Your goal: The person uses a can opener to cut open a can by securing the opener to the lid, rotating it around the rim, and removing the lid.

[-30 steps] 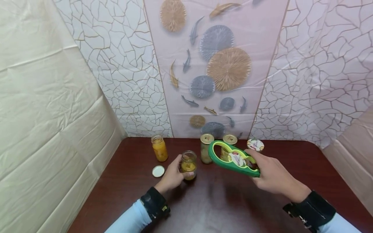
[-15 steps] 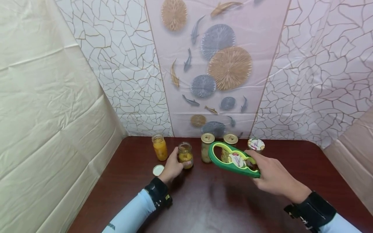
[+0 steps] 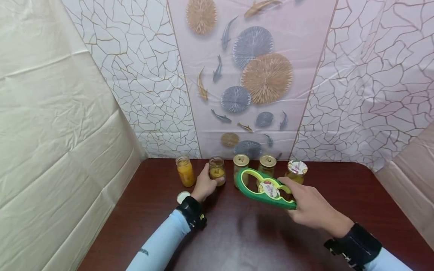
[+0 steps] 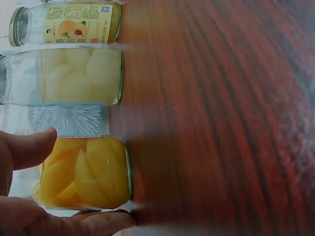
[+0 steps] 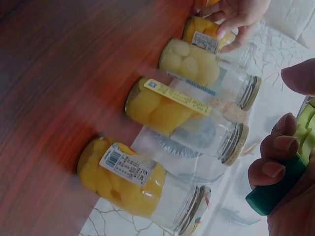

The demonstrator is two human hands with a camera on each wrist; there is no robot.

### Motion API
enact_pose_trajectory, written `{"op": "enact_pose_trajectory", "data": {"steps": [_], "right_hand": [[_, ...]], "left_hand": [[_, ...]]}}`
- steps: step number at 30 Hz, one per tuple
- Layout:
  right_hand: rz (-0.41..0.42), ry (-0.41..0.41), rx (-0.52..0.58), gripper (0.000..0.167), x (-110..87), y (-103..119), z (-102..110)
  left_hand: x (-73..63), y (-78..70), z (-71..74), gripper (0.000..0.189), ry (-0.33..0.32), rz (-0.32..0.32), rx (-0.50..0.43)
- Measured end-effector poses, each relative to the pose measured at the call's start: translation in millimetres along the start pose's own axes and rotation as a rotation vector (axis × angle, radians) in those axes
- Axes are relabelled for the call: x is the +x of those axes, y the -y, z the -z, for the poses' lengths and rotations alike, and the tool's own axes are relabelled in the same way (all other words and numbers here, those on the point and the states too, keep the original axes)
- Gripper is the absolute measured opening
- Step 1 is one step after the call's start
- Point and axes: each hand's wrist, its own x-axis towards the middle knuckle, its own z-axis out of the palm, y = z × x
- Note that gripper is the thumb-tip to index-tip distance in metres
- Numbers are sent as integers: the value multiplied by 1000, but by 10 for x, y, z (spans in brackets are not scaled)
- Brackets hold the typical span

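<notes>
My left hand (image 3: 204,185) grips an open glass jar of yellow fruit pieces (image 3: 217,174) near the back of the table. In the left wrist view, the thumb (image 4: 32,147) and a finger lie on either side of that jar. My right hand (image 3: 313,205) holds a green jar opener (image 3: 252,194) by one end, raised above the table. A white printed lid (image 3: 270,189) sits within the opener's frame. Only the opener's green handle end (image 5: 278,189) shows in the right wrist view, with curled fingers round it.
An open jar with orange contents (image 3: 185,173) stands at left, a loose lid (image 3: 183,197) in front of it. To the right are two gold-lidded jars (image 3: 241,160) and a jar with a printed lid (image 3: 297,167). A patterned cloth (image 3: 235,124) hangs behind the table.
My left hand has carried the open fruit jar away from me, back to the row of jars. My right hand, with the opener, has shifted slightly left.
</notes>
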Motion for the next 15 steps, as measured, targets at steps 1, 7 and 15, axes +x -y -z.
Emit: {"op": "enact_pose_trajectory", "data": {"steps": [1, 7, 15], "right_hand": [[0, 4, 3, 80, 1, 8, -8], [-8, 15, 13, 81, -22, 35, -46], [1, 7, 9, 80, -24, 37, -48]], "left_hand": [[2, -3, -2, 66, 1, 3, -4], [-18, 7, 0, 71, 12, 11, -5], [-44, 53, -11, 71, -5, 3, 8]]}}
